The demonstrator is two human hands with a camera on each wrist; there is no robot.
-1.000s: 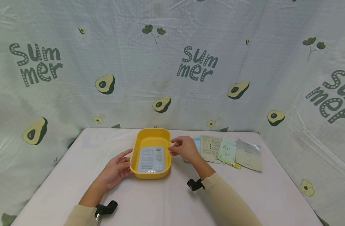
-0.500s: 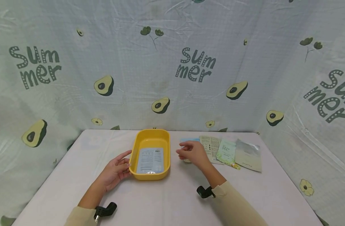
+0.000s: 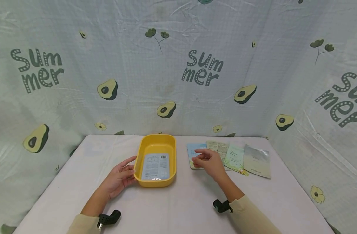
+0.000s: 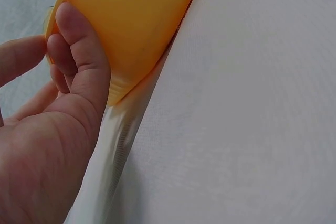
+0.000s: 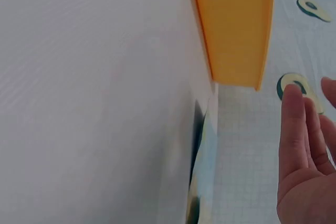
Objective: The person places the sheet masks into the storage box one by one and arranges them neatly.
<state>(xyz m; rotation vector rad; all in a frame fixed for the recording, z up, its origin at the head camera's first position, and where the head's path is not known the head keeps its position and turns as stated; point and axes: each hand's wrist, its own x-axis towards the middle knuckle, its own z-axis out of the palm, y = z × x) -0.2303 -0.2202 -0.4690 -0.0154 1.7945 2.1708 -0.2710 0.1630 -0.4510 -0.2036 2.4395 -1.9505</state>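
My left hand (image 3: 120, 178) holds the left side of a yellow plastic tray (image 3: 174, 162). In the left wrist view, its thumb meets the rim and curved fingers (image 4: 79, 35) lie against the outer wall. A grey-blue flat sachet (image 3: 155, 166) with a barcode lies inside the tray. My right hand (image 3: 211, 163) hovers over a light blue sachet (image 3: 193, 150) on the table, partly covering it, with fingers bent loosely and nothing held. In the right wrist view, the right hand (image 5: 310, 166) stands apart from the sachet's raised edge (image 5: 205, 166).
Right of the blue sachet, a beige printed sachet (image 3: 220, 148), a green floral sachet (image 3: 234, 156) and a silver-beige sachet (image 3: 257, 162) lie in an overlapping row. The white table (image 3: 172, 211) ends at a cloth backdrop (image 3: 131, 65) with avocado prints.
My right hand has moved from beside the tray's right rim rightward and toward me, over the blue sachet, uncovering more of it. Left hand and tray stay nearly the same.
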